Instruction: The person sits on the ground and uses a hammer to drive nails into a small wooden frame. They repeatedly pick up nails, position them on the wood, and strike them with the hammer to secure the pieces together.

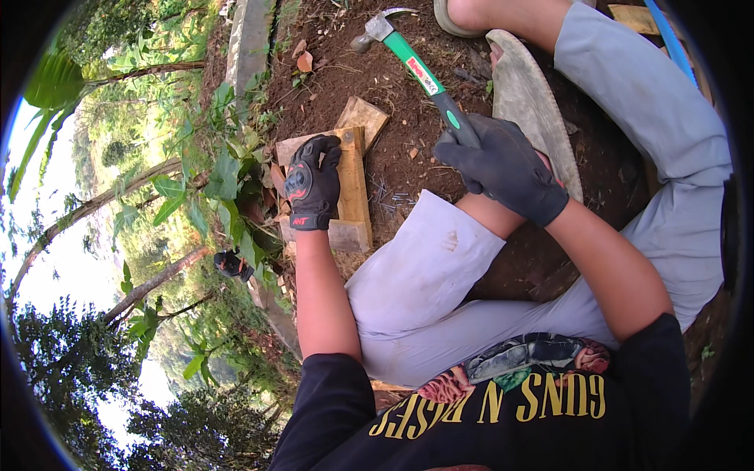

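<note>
In a black glove, my right hand is wrapped round the handle of a claw hammer with a green and black grip. The hammer's metal head points up and to the left, raised above the soil. My left hand, also gloved, lies over a wooden frame made of short boards. Its fingers are curled together at the frame's far board; whatever they may hold is hidden. Several loose nails are scattered on the soil just right of the frame.
A loose wood block touches the frame's far corner. My bent leg in light grey trousers is close on the near side, and a worn sandal is beyond the right hand. Leafy plants and a concrete edge border the left.
</note>
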### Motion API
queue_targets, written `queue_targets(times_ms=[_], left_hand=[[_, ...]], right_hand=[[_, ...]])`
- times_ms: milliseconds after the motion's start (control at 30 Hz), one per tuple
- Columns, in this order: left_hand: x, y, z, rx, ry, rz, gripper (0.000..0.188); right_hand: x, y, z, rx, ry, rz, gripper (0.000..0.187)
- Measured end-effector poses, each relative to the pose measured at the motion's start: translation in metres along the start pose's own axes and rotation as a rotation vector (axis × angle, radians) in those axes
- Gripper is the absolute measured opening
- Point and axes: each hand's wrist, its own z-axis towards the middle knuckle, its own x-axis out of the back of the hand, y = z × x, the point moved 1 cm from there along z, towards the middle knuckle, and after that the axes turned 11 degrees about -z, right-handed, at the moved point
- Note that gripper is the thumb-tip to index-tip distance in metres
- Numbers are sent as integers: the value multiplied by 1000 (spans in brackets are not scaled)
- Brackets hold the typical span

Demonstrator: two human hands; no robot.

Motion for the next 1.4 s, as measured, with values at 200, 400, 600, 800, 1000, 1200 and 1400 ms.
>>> queue_targets(times_ms=[200,400,600,800,1000,1200,1400], left_hand=[[2,-2,0,8,-10,6,20],[-2,-5,-2,-1,6,-8,20],[-3,2,-3,60,34,-80,17],[0,4,0,90,3,-208,18],[10,-9,0,238,-54,-335,28],[15,-9,-9,351,-110,-400,36],[6,-13,-7,370,-70,-532,40]], right_hand=[[0,-4,-1,-53,-37,21,39],[2,-4,-3,-52,-39,36,40],[5,-4,-2,-57,-80,41,38],[5,-27,-5,-81,-118,-53,33],[-14,-17,-14,484,46,-537,27],[-34,-32,-35,388,-81,-833,30],[-49,-55,-37,545,134,-871,30]])
